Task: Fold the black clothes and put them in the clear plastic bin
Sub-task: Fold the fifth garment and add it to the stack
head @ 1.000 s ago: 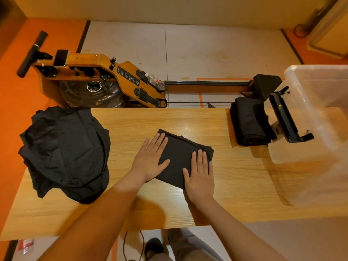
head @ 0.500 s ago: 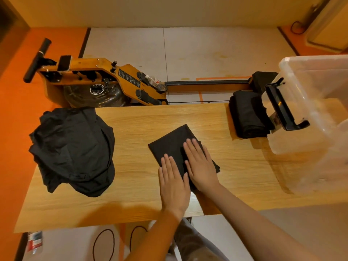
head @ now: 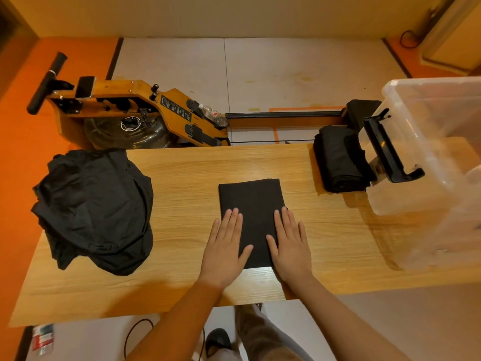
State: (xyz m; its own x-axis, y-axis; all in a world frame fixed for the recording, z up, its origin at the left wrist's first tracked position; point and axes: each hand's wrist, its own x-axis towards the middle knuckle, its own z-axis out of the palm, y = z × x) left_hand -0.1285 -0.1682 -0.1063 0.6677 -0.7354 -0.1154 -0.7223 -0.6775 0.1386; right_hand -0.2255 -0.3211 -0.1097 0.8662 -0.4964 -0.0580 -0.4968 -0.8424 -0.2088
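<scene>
The folded black garment (head: 251, 201) has turned square to the desk's (head: 182, 173) near edge, and the hands have parted. At far left, a loose heap of black clothes (head: 93, 207) overhangs the desk. The left hand (head: 223, 247) and right hand (head: 290, 247) press flat, fingers straight, hiding the garment's near corners. A folded black stack (head: 338, 160) appears to touch the clear plastic bin (head: 429, 152), which is cut off at right, its contents hard to make out.

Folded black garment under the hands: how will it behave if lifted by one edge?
Likely floppy: the folded garment is thin layered cloth, so one-edge lifting probably unfolds it. Probably light; it should slide easily on the smooth wooden table.
</scene>
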